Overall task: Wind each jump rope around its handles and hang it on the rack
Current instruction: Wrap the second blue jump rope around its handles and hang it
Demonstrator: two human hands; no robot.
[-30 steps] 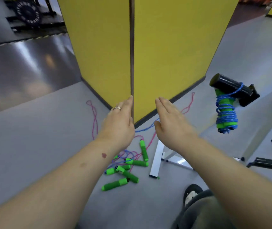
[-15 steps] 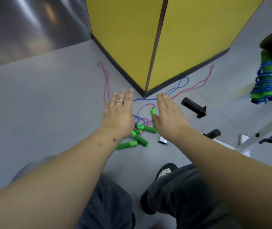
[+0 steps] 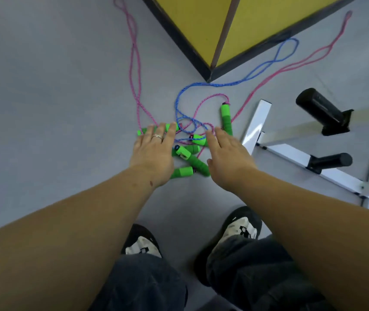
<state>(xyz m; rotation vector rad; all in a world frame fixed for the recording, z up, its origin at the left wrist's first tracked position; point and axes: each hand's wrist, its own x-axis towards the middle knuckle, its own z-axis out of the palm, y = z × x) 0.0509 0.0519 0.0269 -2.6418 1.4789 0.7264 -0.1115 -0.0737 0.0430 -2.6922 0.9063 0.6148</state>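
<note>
While you reach down, both hands are spread flat over the tangled jump ropes.
Left hand and right hand hold nothing; next, single out one pair of green handles on the floor near the yellow pillar.

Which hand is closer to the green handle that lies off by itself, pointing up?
Right. The right hand reaches just below the lone green handle; the left hand is farther, across the tangle.

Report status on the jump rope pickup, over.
Left hand and right hand open above the green handles, gripping nothing. Blue rope and pink ropes tangled, unwound on floor. Rack leg close right.
</note>
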